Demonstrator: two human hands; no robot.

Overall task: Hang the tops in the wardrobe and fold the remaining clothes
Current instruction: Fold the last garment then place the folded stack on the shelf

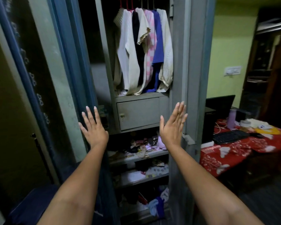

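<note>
a person's left hand and right hand, both flat, fingers straight and holding nothing, reach toward the open wardrobe. several tops already hang along its upper rail; loose clothes on the lower shelves appear unfolded, so folding seemingly remains.

To your right stands a table under a red floral cloth, with a black keyboard lying on it and a lilac bottle upright just behind. You can see a dark laptop screen beyond the bottle. A white switch plate sits on the green wall above.
</note>
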